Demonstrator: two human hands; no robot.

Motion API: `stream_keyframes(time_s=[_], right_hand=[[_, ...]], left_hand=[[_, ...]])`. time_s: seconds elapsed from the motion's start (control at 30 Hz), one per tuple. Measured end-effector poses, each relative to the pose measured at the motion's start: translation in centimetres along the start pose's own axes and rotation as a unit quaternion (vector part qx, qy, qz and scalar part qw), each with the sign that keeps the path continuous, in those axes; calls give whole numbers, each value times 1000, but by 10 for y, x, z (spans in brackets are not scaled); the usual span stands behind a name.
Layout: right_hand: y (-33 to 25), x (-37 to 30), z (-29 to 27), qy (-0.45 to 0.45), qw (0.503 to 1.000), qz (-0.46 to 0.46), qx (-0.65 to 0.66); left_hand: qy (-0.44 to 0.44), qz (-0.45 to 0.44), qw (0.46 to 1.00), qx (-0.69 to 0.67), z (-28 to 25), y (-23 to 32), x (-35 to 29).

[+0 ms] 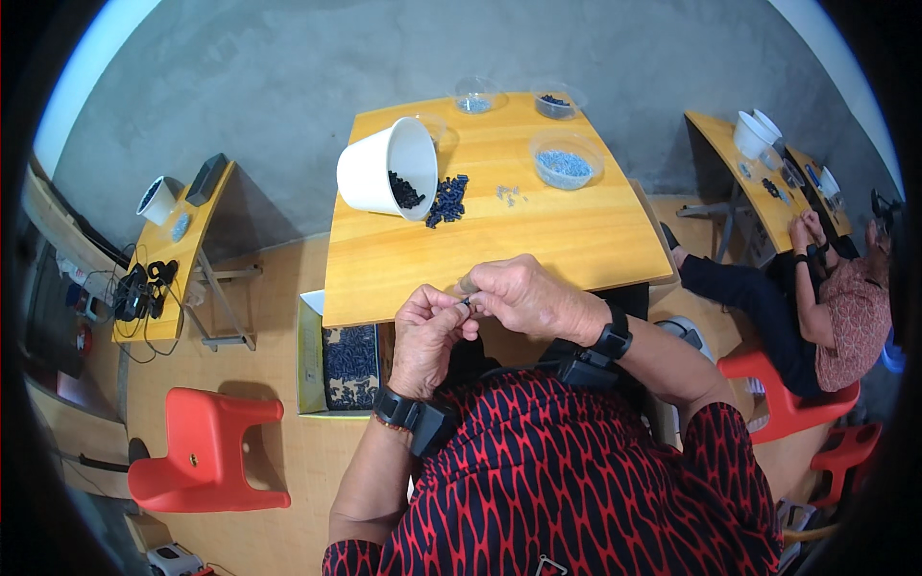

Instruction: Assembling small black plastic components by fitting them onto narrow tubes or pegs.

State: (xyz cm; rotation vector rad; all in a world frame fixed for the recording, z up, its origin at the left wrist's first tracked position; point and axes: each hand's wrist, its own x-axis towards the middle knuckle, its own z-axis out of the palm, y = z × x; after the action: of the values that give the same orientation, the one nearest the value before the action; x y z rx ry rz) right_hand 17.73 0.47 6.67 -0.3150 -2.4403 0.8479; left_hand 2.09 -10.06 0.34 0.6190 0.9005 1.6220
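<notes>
My left hand (425,331) and my right hand (523,300) meet just over the near edge of the wooden table (413,278). Between their fingertips is a small dark piece (467,301), pinched from both sides and mostly hidden; its exact kind does not show. Beyond my hands, a pile of small black and dark blue parts (448,200) lies at the mouth of a tipped white bucket (368,173), with more black parts inside it. Several tiny pale pieces (511,196) are scattered right of the pile.
Clear bowls stand farther back: one with light blue pieces (565,166), a bowl of dark parts (555,106), another of pale pieces (474,103). A box of dark parts (351,370) sits on the floor below left. Red chair (206,446) at left; a seated person (850,312) works at right.
</notes>
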Motion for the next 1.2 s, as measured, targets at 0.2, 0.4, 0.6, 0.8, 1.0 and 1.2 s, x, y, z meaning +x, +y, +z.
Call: stream_keyframes(time_s=[0.2, 0.4, 0.6, 0.8, 1.0, 1.2], right_hand=[[7, -7, 9, 66, 923, 195, 325], [13, -9, 14, 64, 944, 147, 288], [13, -8, 15, 91, 993, -17, 67], [15, -12, 9, 31, 999, -7, 17], [19, -15, 20, 58, 919, 177, 347], [22, -10, 17, 85, 976, 66, 190]], left_hand=[[-27, -25, 993, -108, 1, 1, 2], [-37, -15, 990, -133, 2, -2, 2], [-22, -3, 994, -109, 3, -7, 2], [-16, 20, 997, -67, 4, -9, 1], [-15, -12, 992, -121, 5, -6, 0], [-23, -27, 991, -130, 1, -8, 3]])
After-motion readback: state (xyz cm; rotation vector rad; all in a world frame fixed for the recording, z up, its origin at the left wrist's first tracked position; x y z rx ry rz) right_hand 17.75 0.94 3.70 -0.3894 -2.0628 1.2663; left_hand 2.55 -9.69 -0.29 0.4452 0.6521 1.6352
